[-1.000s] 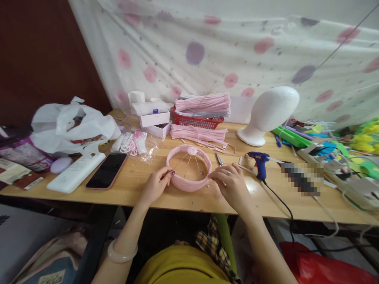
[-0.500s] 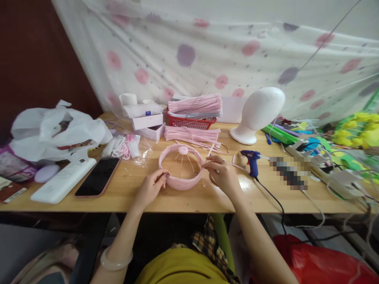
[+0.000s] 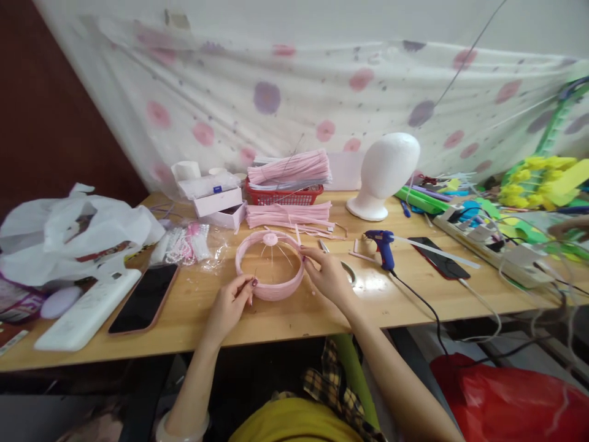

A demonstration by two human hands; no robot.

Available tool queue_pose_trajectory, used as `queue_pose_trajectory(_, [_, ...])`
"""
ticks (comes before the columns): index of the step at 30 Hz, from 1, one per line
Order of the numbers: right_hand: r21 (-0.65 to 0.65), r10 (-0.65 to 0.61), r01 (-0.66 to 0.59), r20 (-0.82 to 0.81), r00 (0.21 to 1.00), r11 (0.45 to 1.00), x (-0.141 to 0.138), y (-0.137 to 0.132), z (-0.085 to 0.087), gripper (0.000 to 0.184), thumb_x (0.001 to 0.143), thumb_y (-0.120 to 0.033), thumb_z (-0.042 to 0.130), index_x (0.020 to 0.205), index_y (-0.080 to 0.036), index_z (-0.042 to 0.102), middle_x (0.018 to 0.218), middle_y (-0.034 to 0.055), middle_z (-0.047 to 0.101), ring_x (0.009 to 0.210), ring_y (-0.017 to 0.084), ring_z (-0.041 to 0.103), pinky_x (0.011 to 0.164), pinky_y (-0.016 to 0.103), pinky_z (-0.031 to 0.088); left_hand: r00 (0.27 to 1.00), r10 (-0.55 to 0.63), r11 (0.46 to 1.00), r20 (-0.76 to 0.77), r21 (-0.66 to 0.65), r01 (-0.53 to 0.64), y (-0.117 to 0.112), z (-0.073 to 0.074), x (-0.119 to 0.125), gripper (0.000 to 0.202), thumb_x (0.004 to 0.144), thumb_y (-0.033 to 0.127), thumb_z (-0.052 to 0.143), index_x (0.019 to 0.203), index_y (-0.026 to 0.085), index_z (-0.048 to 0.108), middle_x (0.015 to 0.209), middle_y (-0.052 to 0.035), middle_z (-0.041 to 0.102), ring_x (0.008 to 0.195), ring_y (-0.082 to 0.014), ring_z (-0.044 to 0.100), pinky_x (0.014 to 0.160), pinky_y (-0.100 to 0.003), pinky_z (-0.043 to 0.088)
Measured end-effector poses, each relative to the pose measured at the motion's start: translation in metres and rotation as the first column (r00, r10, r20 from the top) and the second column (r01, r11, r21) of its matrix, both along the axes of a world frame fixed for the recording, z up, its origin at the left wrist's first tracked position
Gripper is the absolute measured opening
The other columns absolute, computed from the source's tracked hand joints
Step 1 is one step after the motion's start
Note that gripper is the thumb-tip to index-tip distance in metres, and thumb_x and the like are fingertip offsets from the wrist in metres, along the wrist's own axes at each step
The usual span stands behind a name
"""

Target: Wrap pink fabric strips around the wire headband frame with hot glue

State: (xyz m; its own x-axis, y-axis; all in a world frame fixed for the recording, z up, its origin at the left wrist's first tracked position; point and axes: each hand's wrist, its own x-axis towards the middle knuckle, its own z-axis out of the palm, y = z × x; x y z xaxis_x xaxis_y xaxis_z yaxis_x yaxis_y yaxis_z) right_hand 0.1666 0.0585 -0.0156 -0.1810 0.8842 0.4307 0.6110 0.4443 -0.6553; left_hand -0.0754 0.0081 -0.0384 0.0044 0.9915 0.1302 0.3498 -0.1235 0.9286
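Note:
A pink wrapped ring point(image 3: 277, 291) stands on the wooden table in front of me, with thin wire spokes running to a small pink disc point(image 3: 270, 240) at its back rim. At the ring's front left, my left hand point(image 3: 231, 302) is closed with thumb and finger pinched on the band. My right hand point(image 3: 330, 277) pinches the right side of the band, where a narrow pink strip point(image 3: 297, 233) sticks up. Beside the right hand lie a roll of tape point(image 3: 348, 273), partly hidden behind it, and a metal tip point(image 3: 323, 245), perhaps of scissors.
Pink stick bundles point(image 3: 289, 215) lie before a red basket point(image 3: 285, 196). A white foam head point(image 3: 384, 175), blue glue gun point(image 3: 384, 245), phone point(image 3: 439, 258) and power strip point(image 3: 501, 255) are rightward. Another phone point(image 3: 145, 299) lies left. Another person's hand point(image 3: 570, 228) shows at the right edge.
The camera view has shifted slightly. My right hand has moved a little along the band, and the tape roll now shows beside it. Another person's hand has appeared at the right edge.

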Motion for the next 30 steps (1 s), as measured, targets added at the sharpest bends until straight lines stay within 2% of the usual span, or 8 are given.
queue_pose_trajectory(5, [-0.037, 0.085, -0.087, -0.040, 0.996, 0.996, -0.012, -0.008, 0.001, 0.043, 0.095, -0.027, 0.050, 0.137, -0.018, 0.054, 0.131, 0.0138, 0.066, 0.121, 0.026, 0.063, 0.103, 0.044, 0.050, 1.000, 0.003, 1.000, -0.026, 0.018, -0.003, 0.001, -0.001, -0.001, 0.035, 0.089, 0.051, 0.052, 0.089, 0.019, 0.066, 0.054, 0.0046, 0.051, 0.056, -0.0158, 0.053, 0.060, -0.027, 0.043])
queue_pose_trajectory(10, [-0.066, 0.157, -0.160, -0.056, 0.986, 0.985, -0.013, -0.007, -0.006, 0.046, 0.100, -0.029, 0.041, 0.145, -0.021, 0.044, 0.141, 0.0135, 0.059, 0.132, 0.025, 0.055, 0.109, 0.045, 0.045, 0.999, 0.034, 0.998, -0.033, 0.044, -0.033, 0.003, 0.002, 0.001, 0.035, 0.088, 0.051, 0.053, 0.086, 0.019, 0.065, 0.053, 0.0050, 0.050, 0.054, -0.0157, 0.054, 0.060, -0.027, 0.044])
queue_pose_trajectory(14, [-0.106, 0.197, -0.201, -0.046, 0.979, 0.974, -0.004, -0.003, -0.010, 0.047, 0.100, -0.022, 0.034, 0.145, -0.020, 0.044, 0.141, 0.0142, 0.058, 0.135, 0.024, 0.052, 0.111, 0.048, 0.043, 0.995, 0.098, 0.993, -0.033, 0.064, -0.095, 0.007, 0.006, 0.003, 0.034, 0.084, 0.052, 0.057, 0.082, 0.019, 0.064, 0.057, 0.0042, 0.052, 0.056, -0.0151, 0.053, 0.059, -0.027, 0.043])
queue_pose_trajectory(18, [-0.111, 0.242, -0.241, 0.001, 0.970, 0.964, 0.006, 0.000, -0.013, 0.047, 0.095, -0.018, 0.037, 0.140, -0.020, 0.051, 0.147, 0.0139, 0.053, 0.141, 0.025, 0.046, 0.116, 0.050, 0.037, 0.980, 0.193, 0.979, -0.047, 0.070, -0.189, 0.012, 0.006, 0.006, 0.037, 0.076, 0.056, 0.067, 0.079, 0.020, 0.062, 0.060, 0.0048, 0.052, 0.057, -0.0144, 0.051, 0.058, -0.026, 0.041])
queue_pose_trajectory(21, [-0.084, 0.241, -0.237, 0.042, 0.970, 0.968, 0.010, 0.002, -0.015, 0.049, 0.093, -0.013, 0.038, 0.138, -0.021, 0.054, 0.153, 0.0131, 0.047, 0.144, 0.025, 0.041, 0.118, 0.052, 0.033, 0.968, 0.241, 0.969, -0.067, 0.079, -0.235, 0.013, 0.003, 0.010, 0.035, 0.073, 0.054, 0.072, 0.080, 0.022, 0.060, 0.058, 0.0066, 0.048, 0.056, -0.0142, 0.048, 0.059, -0.026, 0.039])
queue_pose_trajectory(25, [-0.034, 0.221, -0.218, 0.100, 0.970, 0.975, 0.010, 0.004, -0.019, 0.054, 0.089, -0.007, 0.037, 0.138, -0.022, 0.054, 0.150, 0.0129, 0.050, 0.141, 0.023, 0.045, 0.116, 0.049, 0.037, 0.963, 0.263, 0.962, -0.063, 0.090, -0.257, 0.011, 0.001, 0.015, 0.031, 0.076, 0.052, 0.070, 0.080, 0.022, 0.060, 0.056, 0.0082, 0.041, 0.054, -0.0135, 0.044, 0.057, -0.026, 0.036])
queue_pose_trajectory(30, [0.031, 0.176, -0.184, 0.167, 0.970, 0.982, 0.007, 0.002, -0.023, 0.054, 0.088, -0.004, 0.036, 0.137, -0.018, 0.054, 0.142, 0.0157, 0.057, 0.134, 0.024, 0.053, 0.112, 0.046, 0.042, 0.965, 0.258, 0.963, -0.039, 0.086, -0.254, 0.011, -0.001, 0.015, 0.030, 0.075, 0.049, 0.071, 0.081, 0.022, 0.061, 0.057, 0.0082, 0.041, 0.055, -0.0129, 0.044, 0.057, -0.025, 0.037])
